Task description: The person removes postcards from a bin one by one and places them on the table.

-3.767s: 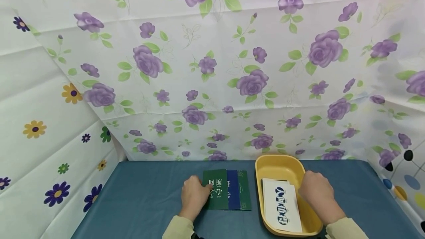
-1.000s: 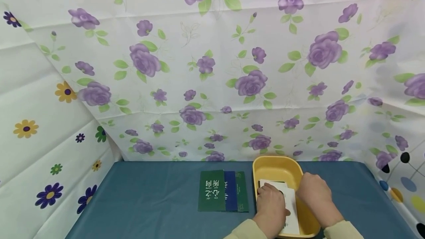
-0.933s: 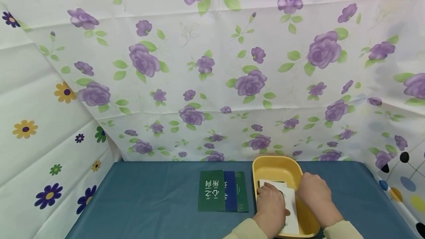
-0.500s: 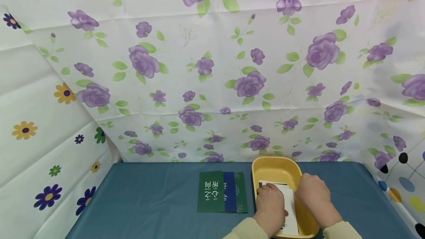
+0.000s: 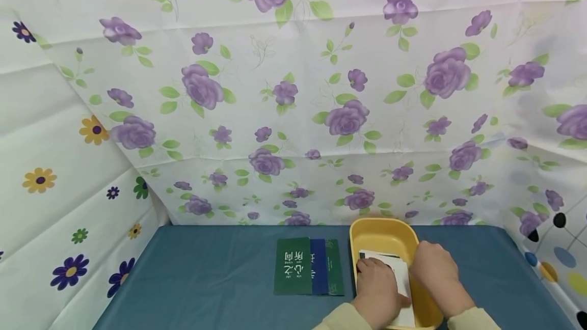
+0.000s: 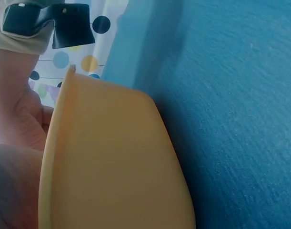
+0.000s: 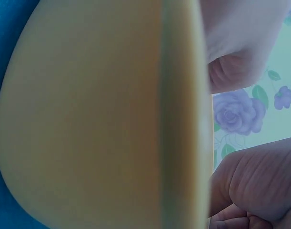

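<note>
Left hand down over the white cards in the yellow tray, right hand on the tray's rim.
The white cards (image 5: 402,275) lie in a loose pile inside the yellow tray (image 5: 382,242), directly beneath the left hand (image 5: 377,286), their top and right edges showing past it. Its fingers bend over the cards' left side and its thumb reaches out to the right; the fingertips are hidden, so I cannot tell whether they pinch a card. The right hand (image 5: 434,268) curls its fingers over the tray's right rim, gripping it just beside the cards. Left of the tray, a green card (image 5: 292,268), a blue card (image 5: 319,268) and a second green card (image 5: 335,268) overlap on the blue-green table (image 5: 206,274).
</note>
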The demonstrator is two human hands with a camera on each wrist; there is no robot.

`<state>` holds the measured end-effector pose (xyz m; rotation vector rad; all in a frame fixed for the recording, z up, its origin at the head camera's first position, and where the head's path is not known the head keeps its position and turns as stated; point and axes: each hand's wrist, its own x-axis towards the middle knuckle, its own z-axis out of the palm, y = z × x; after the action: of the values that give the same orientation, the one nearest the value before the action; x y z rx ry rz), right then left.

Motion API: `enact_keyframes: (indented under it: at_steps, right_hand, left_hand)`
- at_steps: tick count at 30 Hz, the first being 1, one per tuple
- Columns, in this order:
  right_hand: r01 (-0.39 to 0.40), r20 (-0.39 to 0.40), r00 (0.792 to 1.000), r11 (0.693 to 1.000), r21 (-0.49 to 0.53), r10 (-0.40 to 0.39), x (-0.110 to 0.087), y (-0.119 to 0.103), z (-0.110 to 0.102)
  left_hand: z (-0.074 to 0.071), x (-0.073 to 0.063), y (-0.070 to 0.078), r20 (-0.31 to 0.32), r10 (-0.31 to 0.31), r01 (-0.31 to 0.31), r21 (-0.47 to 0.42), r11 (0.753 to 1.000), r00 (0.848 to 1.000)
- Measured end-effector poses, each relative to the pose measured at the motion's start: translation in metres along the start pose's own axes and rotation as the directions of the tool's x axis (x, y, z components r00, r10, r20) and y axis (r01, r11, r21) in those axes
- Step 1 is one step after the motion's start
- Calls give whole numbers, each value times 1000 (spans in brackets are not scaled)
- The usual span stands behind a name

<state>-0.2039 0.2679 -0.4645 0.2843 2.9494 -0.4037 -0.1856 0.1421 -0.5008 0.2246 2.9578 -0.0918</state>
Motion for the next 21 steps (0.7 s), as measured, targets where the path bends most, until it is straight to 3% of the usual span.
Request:
enact_keyframes:
  at_steps: [6,16,21]
  right_hand:
    - [12,-7,1000,1000,-1,-12,1,0,2]
    - [4,28,1000,1000,-8,-4,2,-1,1]
    - [0,42,999,1000,-11,0,2,0,0]
  left_hand:
    - [-1,-1,0,16,-13,13,38,999,1000]
    - [0,0,-2,-67,12,-12,-3,1000,998]
    - [-3,-3,-2,-114,11,-9,23,1000,993]
